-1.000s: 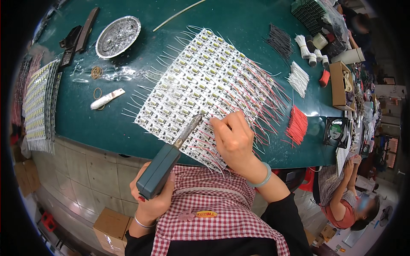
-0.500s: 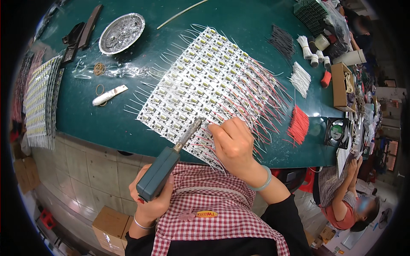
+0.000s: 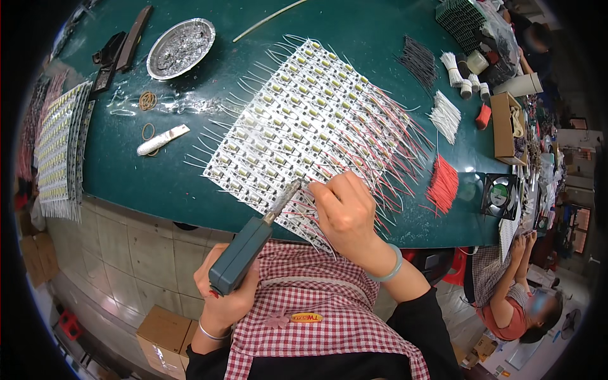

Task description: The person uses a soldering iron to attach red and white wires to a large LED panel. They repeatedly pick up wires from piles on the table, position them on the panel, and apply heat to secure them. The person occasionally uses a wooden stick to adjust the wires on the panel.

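- Left hand [image 3: 223,297], low in the frame just left of centre, is wrapped tight around a chunky teal-grey soldering iron [image 3: 244,252] with a boxy plastic handle. Its thin metal tip points up and right and sits right at the near edge of the boards.
- Right hand [image 3: 345,212], lower centre, rests knuckles-up on the boards with fingers curled. It looks like it's pinching something thin right by the iron's tip, but I can't actually tell what, if anything, is between the fingertips.
- The work itself is a big white sheet of small LED circuit boards [image 3: 297,120] laid in tilted rows across the middle of the dark green table [image 3: 354,31], with white leads [image 3: 234,104] on the left side and red ones [image 3: 386,145] on the right.
- Handling guess: the sheet looks light, thin and stiff-ish but probably snaps apart easily, so press it flat instead of lifting by a corner. The wires are floppy and fine; grab them near the joint. Hold the iron by the plastic body only.
- Other stuff: a crinkly round foil dish [image 3: 180,47] of grey scraps upper left, a bundle of loose red wires [image 3: 442,185] at right, white wire bundles [image 3: 445,116] above that, and a matte cardboard box [image 3: 506,126] far right.
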Demonstrator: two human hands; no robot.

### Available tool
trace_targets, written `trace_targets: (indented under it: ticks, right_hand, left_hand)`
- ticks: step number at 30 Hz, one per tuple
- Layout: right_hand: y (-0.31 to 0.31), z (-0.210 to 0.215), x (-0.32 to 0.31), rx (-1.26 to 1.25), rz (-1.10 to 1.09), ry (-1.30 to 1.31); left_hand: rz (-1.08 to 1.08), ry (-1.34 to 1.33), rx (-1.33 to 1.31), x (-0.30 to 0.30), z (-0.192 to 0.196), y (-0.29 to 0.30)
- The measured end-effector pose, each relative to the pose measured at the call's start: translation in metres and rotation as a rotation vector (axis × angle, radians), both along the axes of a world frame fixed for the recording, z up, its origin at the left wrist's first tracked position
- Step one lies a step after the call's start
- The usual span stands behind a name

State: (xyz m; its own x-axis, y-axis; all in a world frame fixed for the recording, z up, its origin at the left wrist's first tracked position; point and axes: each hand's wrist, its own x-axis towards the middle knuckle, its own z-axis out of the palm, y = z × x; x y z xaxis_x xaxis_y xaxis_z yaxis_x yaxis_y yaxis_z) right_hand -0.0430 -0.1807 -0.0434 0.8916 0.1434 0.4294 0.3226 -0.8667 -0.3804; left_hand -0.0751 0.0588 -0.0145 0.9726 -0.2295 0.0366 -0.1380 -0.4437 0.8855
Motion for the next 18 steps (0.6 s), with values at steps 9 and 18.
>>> trace_targets:
  ticks: [9, 18]
  right_hand:
    - [0.000, 0.000, 0.000, -0.017, 0.001, 0.004]
    - [0.002, 0.000, 0.000, -0.005, -0.021, -0.017]
  left_hand:
    - [0.055, 0.051, -0.060, -0.008, -0.001, 0.006]
    - [0.075, 0.038, -0.092, -0.011, -0.003, 0.007]
